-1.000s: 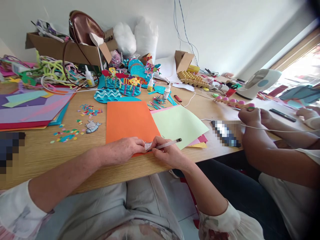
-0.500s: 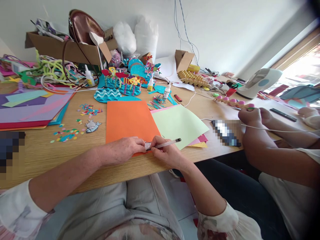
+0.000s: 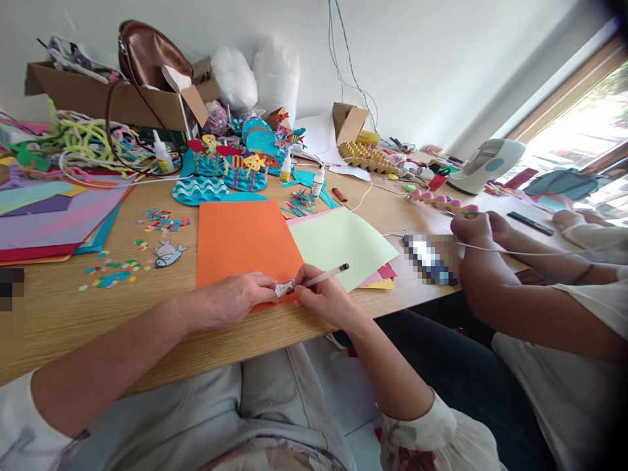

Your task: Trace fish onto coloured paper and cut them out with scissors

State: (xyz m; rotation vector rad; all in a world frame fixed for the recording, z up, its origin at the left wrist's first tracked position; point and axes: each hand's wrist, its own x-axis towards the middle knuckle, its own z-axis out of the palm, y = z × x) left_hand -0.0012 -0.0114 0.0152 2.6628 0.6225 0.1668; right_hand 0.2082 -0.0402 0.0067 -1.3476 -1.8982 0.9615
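In my right hand (image 3: pixel 324 297) a pen (image 3: pixel 326 275) with a clear barrel and dark end cap is pinched, its tip low beside a small white paper cutout (image 3: pixel 284 288). The fingers of my left hand (image 3: pixel 240 293) are closed on the cutout's left side and press it down. Under both lies an orange sheet of paper (image 3: pixel 248 239), near the table's front edge. The cutout is partly hidden by my fingers. Further left, a grey paper fish (image 3: pixel 169 254) lies beside scattered confetti (image 3: pixel 115 273).
A pale green sheet (image 3: pixel 343 242) lies right of the orange one, over other coloured paper. Glue bottles (image 3: pixel 318 183) and blue fish crafts (image 3: pixel 201 190) stand behind. At right, another person's hands (image 3: pixel 473 226) hold a pink-bumped strip (image 3: pixel 436 201), near a blurred phone (image 3: pixel 429 260).
The whole view has shifted, so things appear further left. My hands stay at the cutout, and more of it shows between them. The pen has shifted slightly.
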